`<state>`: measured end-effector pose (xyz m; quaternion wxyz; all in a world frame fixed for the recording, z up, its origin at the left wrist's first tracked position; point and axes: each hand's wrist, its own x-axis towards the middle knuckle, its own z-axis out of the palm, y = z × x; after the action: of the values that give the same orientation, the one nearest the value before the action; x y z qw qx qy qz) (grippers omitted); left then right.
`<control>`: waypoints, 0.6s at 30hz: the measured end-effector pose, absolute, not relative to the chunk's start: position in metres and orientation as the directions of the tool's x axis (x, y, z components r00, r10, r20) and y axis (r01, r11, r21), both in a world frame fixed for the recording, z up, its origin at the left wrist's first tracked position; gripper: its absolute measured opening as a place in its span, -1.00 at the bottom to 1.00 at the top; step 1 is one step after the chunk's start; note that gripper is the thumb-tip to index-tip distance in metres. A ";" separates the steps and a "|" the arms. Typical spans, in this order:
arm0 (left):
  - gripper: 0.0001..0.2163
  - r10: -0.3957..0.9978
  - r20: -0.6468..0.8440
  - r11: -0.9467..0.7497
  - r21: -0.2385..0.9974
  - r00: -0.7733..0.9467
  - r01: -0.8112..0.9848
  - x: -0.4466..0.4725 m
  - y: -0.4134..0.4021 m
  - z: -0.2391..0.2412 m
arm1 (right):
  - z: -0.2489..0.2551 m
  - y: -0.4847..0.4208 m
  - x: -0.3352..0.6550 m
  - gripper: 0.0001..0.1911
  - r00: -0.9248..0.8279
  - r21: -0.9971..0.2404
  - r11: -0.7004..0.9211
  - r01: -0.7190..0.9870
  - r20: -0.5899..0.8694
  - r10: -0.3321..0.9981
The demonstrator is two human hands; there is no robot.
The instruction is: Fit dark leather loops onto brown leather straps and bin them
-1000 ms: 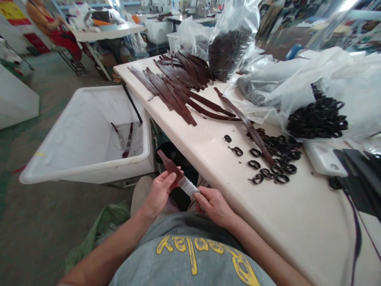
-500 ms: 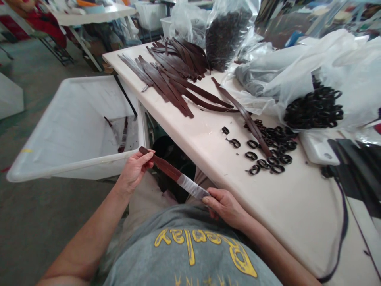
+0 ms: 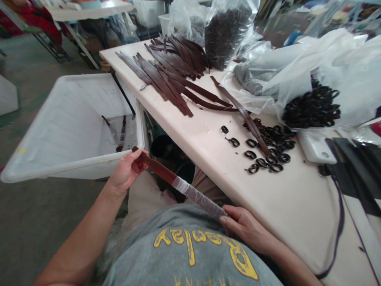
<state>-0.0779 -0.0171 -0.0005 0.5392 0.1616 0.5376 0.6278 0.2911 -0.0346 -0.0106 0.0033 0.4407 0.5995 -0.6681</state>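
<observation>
I see the left hand [image 3: 126, 170] pinching the bare tip of a brown leather strap [image 3: 157, 169], and the right hand [image 3: 245, 226] gripping the other end, where clear plastic wrap [image 3: 198, 197] covers it. Against half a second ago, the right hand has drawn back toward the torso and lower; more wrapped length now shows between the hands, and the strap spans the lap, off the desk [image 3: 208, 139]. The left hand has barely shifted. Just beyond the left hand: white bin [image 3: 59, 131], strap pieces at its bottom. Beyond the right hand, on the desk: loose black rings [image 3: 268, 149], a pile of straps [image 3: 169, 75], plastic bags [image 3: 312, 79]. Nothing lies across the strap between the hands
</observation>
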 end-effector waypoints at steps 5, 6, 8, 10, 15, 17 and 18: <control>-0.77 0.903 -0.422 0.353 0.835 -0.079 -0.423 -0.009 -0.034 0.002 | 0.006 -0.018 0.265 -0.55 -0.649 -0.906 -0.007 0.423 -0.308 0.696; -0.77 0.902 -0.431 0.377 0.823 -0.033 -0.424 0.008 -0.037 0.000 | 0.007 -0.015 0.256 -0.53 -0.632 -0.915 0.037 0.401 -0.247 0.734; -0.79 0.900 -0.436 0.405 0.809 0.029 -0.426 0.034 -0.040 -0.004 | 0.006 -0.012 0.240 -0.59 -0.580 -0.922 0.045 0.385 -0.204 0.788; -0.80 0.906 -0.418 0.412 0.830 0.071 -0.376 0.046 -0.040 -0.008 | 0.006 -0.009 0.230 -0.70 -0.527 -0.921 -0.038 0.388 -0.255 0.810; -0.80 0.917 -0.371 0.383 0.921 0.149 -0.066 0.036 -0.035 -0.010 | 0.008 -0.008 0.234 -0.89 -0.466 -0.897 0.014 0.442 -0.216 0.858; -0.79 0.908 -0.386 0.399 0.916 0.165 -0.051 0.034 -0.034 -0.010 | 0.009 -0.009 0.236 -0.86 -0.465 -0.880 0.126 0.458 -0.116 0.878; -0.78 0.901 -0.398 0.415 0.907 0.171 -0.076 0.036 -0.034 -0.011 | 0.008 -0.010 0.237 -0.83 -0.464 -0.865 0.186 0.467 -0.060 0.884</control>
<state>0.0364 -0.0345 -0.0111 0.6567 0.3929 0.5254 0.3718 0.2368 -0.0100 0.0082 -0.2360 0.4605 0.7331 -0.4414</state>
